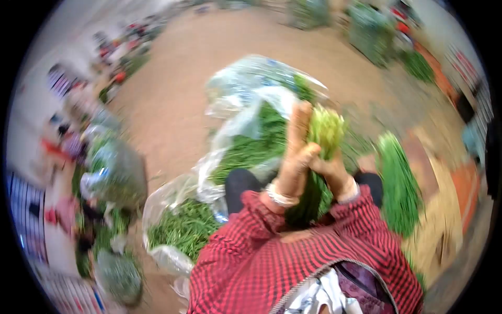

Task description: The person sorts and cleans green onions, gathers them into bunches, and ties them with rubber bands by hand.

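A bunch of garlic chives [328, 128] stands upright in front of my chest, pale cut ends up and green leaves hanging down. My right hand [334, 171] is closed around it below the pale ends, its fingers partly hidden behind the stems. Beside the bunch, my left hand [296, 144] is flat with its fingers stretched upward and its thumb toward the stems. Whether the left palm touches them I cannot tell. Another tidy bunch of chives [398, 183] lies to the right of my knee.
Clear plastic bags [201, 180] of loose greens lie open at my left and ahead. Full bags [117, 170] stand farther left, where blurred people sit along the wall. More filled bags [370, 34] are at the far right. Cardboard [434, 209] covers the floor at my right.
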A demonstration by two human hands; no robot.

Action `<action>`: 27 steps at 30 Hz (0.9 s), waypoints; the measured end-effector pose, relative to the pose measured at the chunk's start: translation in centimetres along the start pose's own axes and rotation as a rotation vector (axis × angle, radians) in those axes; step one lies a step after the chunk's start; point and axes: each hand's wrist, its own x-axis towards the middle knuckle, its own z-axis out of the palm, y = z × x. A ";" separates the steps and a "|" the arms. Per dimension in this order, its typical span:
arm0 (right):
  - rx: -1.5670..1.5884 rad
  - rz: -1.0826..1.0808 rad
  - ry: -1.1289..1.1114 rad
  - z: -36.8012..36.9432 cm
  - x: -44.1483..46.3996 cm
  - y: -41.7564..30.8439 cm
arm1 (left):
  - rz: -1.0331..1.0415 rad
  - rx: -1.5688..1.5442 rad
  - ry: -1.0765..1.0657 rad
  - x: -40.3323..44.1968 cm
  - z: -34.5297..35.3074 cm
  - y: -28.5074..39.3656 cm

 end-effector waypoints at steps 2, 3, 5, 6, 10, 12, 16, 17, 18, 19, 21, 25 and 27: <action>-0.112 -0.107 0.107 -4.7 0.8 -1.3 | 0.031 0.039 -0.104 1.5 2.2 -1.5; -0.105 -0.043 0.138 -7.0 0.7 -4.4 | -0.024 0.077 -0.114 1.9 3.1 -1.7; -0.112 0.072 0.232 -10.6 -0.4 -11.8 | -0.143 0.155 -0.133 1.7 2.4 -3.0; -0.139 0.105 0.291 -13.0 -1.5 -15.3 | -0.193 0.191 -0.154 2.2 1.5 -4.3; -0.616 0.154 0.472 -19.4 -5.2 -25.7 | -0.602 0.420 -0.163 3.4 -2.6 -13.3; -0.821 0.253 0.495 -22.5 -5.8 -26.1 | -0.822 0.475 -0.216 3.2 -3.8 -19.6; -0.879 0.327 0.437 -29.2 -7.6 -19.0 | -1.037 0.724 -0.380 2.2 -1.4 -28.0; -1.083 0.473 0.390 -31.4 -7.4 -16.9 | -1.051 0.719 -0.471 2.4 -0.6 -29.2; -1.169 0.620 0.382 -31.7 -6.1 -15.5 | -1.031 0.729 -0.485 2.5 0.7 -29.8; -1.254 0.771 0.355 -31.9 -4.8 -14.3 | -0.985 0.806 -0.526 2.9 1.8 -30.4; -1.244 0.900 0.356 -32.0 -2.2 -9.9 | -0.786 0.835 -0.610 3.4 3.1 -31.9; -1.680 0.917 0.321 -37.4 -5.3 2.2 | -0.576 0.759 -0.502 1.9 4.9 -35.2; -1.611 0.750 0.231 -39.1 -6.1 1.8 | -0.468 0.919 -0.584 2.2 5.3 -34.9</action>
